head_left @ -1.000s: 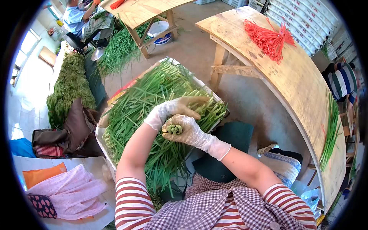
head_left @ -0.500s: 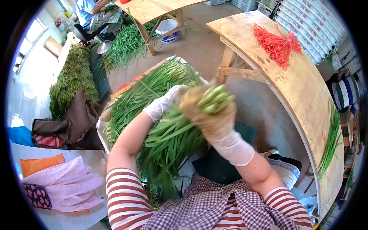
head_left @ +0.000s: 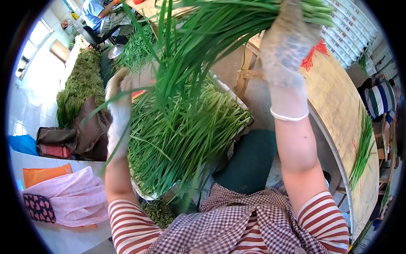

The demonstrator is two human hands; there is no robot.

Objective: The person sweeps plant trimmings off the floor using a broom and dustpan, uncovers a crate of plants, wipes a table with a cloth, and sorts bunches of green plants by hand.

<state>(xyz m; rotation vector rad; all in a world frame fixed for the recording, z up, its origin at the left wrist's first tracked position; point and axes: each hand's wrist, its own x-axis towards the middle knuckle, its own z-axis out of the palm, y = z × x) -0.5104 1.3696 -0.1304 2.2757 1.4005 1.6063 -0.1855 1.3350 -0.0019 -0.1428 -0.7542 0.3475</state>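
Observation:
In the upper right, my right hand, in a stained whitish glove, is wrapped round the stem end of a bunch of garlic chives. Its pale stems point right and its long green leaves droop left, blurred by motion. My left hand, gloved as well, is raised at the left of the leaves with its fingers curved and apart. Loose blades cross close to it; whether they touch it is unclear. Below the hands, a heap of garlic chives lies in a pale crate.
At right stands a curved wooden table with red ties and a small chive bundle. White crates are stacked behind. More greens line the left wall. Other people sit at the upper left and far right.
My right hand has lifted the chive bunch up and away from my body. My left hand has left the bunch and moved left. The heap in the crate shows more fully.

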